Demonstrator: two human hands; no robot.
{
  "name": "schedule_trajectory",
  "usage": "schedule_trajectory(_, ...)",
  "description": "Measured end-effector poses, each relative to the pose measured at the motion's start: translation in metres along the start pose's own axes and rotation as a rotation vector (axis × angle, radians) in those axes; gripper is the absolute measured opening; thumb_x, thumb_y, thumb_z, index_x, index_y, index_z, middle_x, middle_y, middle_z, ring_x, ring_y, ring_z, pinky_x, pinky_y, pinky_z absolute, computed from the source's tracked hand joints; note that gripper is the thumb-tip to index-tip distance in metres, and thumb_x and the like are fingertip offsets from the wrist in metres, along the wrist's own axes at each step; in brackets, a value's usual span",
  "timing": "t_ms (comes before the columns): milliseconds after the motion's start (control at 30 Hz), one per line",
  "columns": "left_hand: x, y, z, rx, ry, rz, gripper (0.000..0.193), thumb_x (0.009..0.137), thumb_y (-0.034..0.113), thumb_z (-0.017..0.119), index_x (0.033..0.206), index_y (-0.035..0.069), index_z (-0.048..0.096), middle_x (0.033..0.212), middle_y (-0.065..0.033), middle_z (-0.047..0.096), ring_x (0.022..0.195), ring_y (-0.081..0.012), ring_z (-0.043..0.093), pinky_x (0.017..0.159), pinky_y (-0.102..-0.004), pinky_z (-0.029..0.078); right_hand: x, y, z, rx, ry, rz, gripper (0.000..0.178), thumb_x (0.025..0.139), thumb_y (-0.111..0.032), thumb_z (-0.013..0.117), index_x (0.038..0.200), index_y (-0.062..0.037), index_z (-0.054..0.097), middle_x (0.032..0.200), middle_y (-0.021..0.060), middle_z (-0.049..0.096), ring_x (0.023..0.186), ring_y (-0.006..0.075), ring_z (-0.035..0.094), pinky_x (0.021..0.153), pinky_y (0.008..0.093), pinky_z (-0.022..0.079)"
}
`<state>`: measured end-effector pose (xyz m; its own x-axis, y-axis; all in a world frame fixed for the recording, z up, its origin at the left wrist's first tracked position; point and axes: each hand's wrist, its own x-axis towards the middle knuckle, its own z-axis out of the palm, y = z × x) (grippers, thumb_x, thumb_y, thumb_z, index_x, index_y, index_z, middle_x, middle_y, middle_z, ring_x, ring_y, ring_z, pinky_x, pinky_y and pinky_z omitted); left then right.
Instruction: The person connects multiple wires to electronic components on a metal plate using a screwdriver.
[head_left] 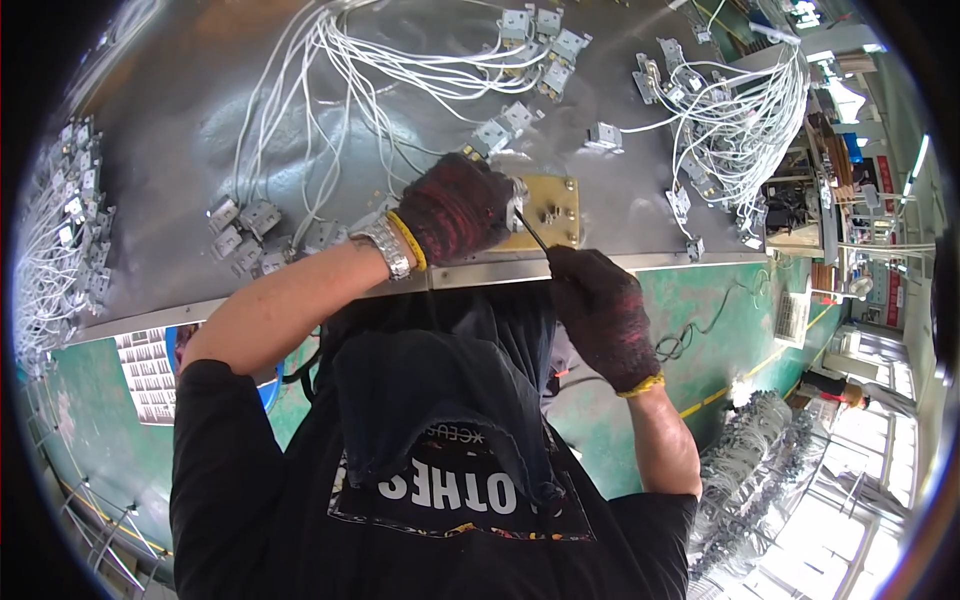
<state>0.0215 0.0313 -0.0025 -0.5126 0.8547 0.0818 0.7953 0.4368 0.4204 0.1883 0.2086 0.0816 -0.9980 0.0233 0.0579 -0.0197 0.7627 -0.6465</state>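
Observation:
My left hand [455, 210], in a dark red and black work glove, is closed on a small silvery metal part [517, 197] at the left edge of a brass-coloured plate [558, 192]. The plate lies near the table's front edge and carries several studs or screws. In the same kind of glove, my right hand [603, 318] is closed around a thin dark rod-shaped tool [533, 232]. It stands just in front of the table edge, and the tool's tip slants up to the metal part. My palm hides the tool's rear end, so its exact kind does not show.
White cables [375, 62] with metal connector boxes [560, 60] spread over the metal table [170, 100]. More bundles lie at the right [760, 110] and far left [65, 240]. Loose metal boxes [245, 235] sit left of my forearm. The green floor [720, 320] shows below.

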Motion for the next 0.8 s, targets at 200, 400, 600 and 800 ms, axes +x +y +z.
schedule_trajectory(200, 0.004, 0.003, 0.011, -0.001, 0.228, 0.097, 0.022, 0.080, 0.028, 0.072, 0.091, 0.010, 0.072, 0.081, -0.0147, 0.072, 0.077, -0.0342, 0.072, 0.075, -0.0476, 0.056, -0.001, 0.009, 0.000, 0.062, -0.011, 0.006, 0.027, 0.094, 0.001, 0.066, 0.120, -0.0004, 0.071, 0.098, 0.0109, 0.073, 0.087, 0.0152, 0.069, 0.078, 0.0299, 0.056)
schedule_trajectory(400, 0.000, 0.005, 0.003, 0.039, 0.016, 0.041, 0.047, 0.082, 0.042, 0.075, 0.115, 0.010, 0.068, 0.102, -0.0123, 0.072, 0.100, -0.0342, 0.069, 0.089, -0.0477, 0.052, -0.005, 0.009, -0.008, 0.242, -0.070, 0.211, 0.031, 0.091, 0.002, 0.068, 0.122, 0.0000, 0.069, 0.099, 0.0056, 0.073, 0.086, 0.0118, 0.067, 0.071, 0.0265, 0.056)
schedule_trajectory(600, -0.016, 0.004, -0.015, 0.032, 0.070, 0.084, 0.055, 0.083, 0.050, 0.076, 0.118, 0.009, 0.068, 0.106, -0.0144, 0.070, 0.104, -0.0350, 0.067, 0.092, -0.0482, 0.051, -0.006, 0.018, 0.000, 0.492, 0.047, 0.240, 0.041, 0.085, 0.003, 0.073, 0.126, -0.0009, 0.066, 0.101, 0.0052, 0.070, 0.085, 0.0097, 0.064, 0.069, 0.0276, 0.055)
schedule_trajectory(800, -0.036, -0.006, -0.042, -0.184, -0.030, 0.188, 0.062, 0.089, 0.063, 0.069, 0.111, 0.005, 0.070, 0.108, -0.0170, 0.070, 0.100, -0.0387, 0.068, 0.086, -0.0482, 0.053, 0.026, 0.035, 0.028, 0.222, -0.012, 0.193, 0.043, 0.082, -0.014, 0.080, 0.121, -0.0010, 0.068, 0.105, 0.0142, 0.073, 0.093, 0.0221, 0.071, 0.086, 0.0338, 0.056)
